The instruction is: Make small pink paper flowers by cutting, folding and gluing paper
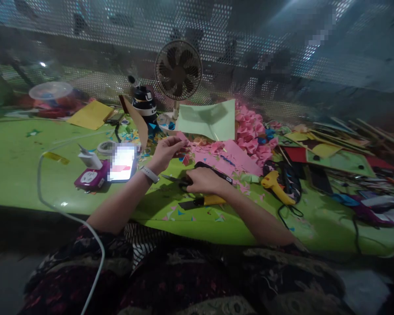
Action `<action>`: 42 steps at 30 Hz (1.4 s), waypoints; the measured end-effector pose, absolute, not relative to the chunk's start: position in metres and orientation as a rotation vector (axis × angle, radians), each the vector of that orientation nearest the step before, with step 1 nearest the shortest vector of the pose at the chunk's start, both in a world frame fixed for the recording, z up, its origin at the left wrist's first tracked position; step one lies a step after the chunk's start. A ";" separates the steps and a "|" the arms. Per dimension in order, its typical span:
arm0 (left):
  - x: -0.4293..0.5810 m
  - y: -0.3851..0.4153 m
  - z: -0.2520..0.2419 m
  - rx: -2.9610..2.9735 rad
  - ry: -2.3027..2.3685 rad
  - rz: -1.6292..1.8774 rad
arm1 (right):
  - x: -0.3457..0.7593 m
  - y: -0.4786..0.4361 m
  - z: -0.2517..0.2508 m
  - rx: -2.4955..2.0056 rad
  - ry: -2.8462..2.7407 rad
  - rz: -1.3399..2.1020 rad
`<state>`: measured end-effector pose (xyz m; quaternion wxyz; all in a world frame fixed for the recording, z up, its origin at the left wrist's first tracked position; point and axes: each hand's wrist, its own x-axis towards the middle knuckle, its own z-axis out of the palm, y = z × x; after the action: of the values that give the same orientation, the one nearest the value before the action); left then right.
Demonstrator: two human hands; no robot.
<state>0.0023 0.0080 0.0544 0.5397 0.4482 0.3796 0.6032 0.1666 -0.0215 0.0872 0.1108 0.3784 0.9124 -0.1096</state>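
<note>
Dark flowery clothes [170, 280] are nearest. Over the green desk [16, 170], the right hand [202, 180] curls around scissors [173, 178]. Farther left, the left hand [167, 151] pinches a bit of pink paper [181, 136].

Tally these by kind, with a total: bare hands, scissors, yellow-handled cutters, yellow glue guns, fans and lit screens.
Bare hands: 2 (left hand, right hand)
Scissors: 1, in the right hand
Yellow-handled cutter: 1
Yellow glue gun: 1
Fan: 1
Lit screen: 1
Total: 7
</note>
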 end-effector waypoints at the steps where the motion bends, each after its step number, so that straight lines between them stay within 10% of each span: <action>1: 0.002 0.007 0.057 1.078 0.890 1.461 | 0.173 -0.019 0.088 1.120 2.718 -0.382; 17: 0.000 0.007 0.060 1.044 0.841 1.521 | 0.251 0.003 0.079 1.789 2.708 -1.931; 42: 0.017 -0.008 0.064 1.132 0.826 1.324 | 0.240 -0.009 0.078 1.641 2.659 -1.837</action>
<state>0.0169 -0.0080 0.0639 0.5704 0.4821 0.3521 0.5641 0.2402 -0.0086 0.0780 -0.2393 0.4395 0.7124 -0.4920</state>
